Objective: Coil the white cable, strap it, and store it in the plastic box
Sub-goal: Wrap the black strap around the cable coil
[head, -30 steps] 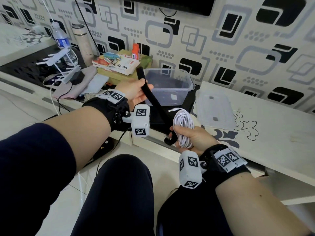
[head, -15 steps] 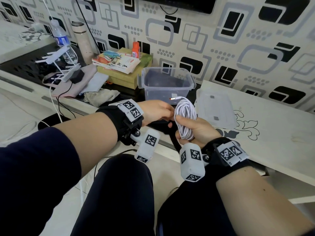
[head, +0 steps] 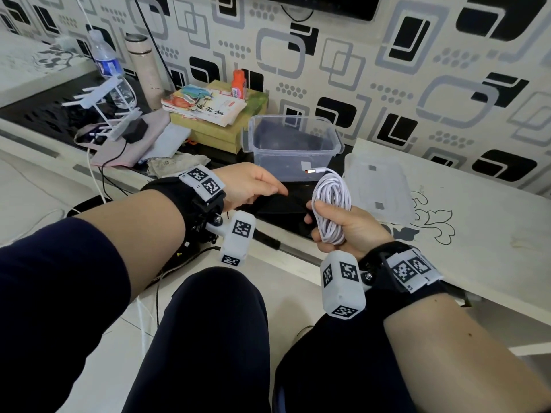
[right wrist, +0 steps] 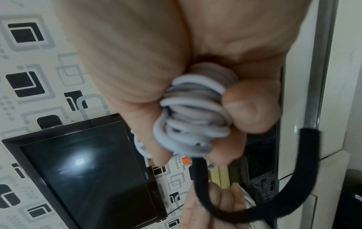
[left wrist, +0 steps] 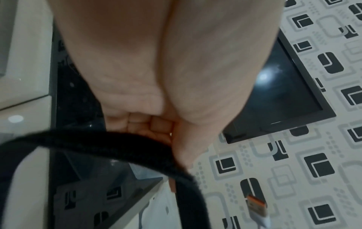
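Note:
My right hand (head: 348,225) grips the coiled white cable (head: 331,210) upright in front of the cabinet edge; its orange-tipped USB plug (head: 311,171) sticks out at the top. A black strap (head: 280,204) runs from under the coil to my left hand (head: 250,184), which pinches its other end just left of the coil. In the right wrist view the strap (right wrist: 293,186) loops below the coil (right wrist: 194,116). In the left wrist view the strap (left wrist: 117,144) curves across my curled fingers. The clear plastic box (head: 335,144) stands open behind the hands.
The box's clear lid (head: 378,189) lies on the white cabinet top to the right. Left of the box are a stack of books (head: 205,105), an orange bottle (head: 238,83), a water bottle (head: 107,61), a flask (head: 143,64), a white rack (head: 104,111) and cloths. My knees are below.
My left hand came down from a raised position with the strap and now sits low beside the coil. The right hand lifted the coil slightly toward the box.

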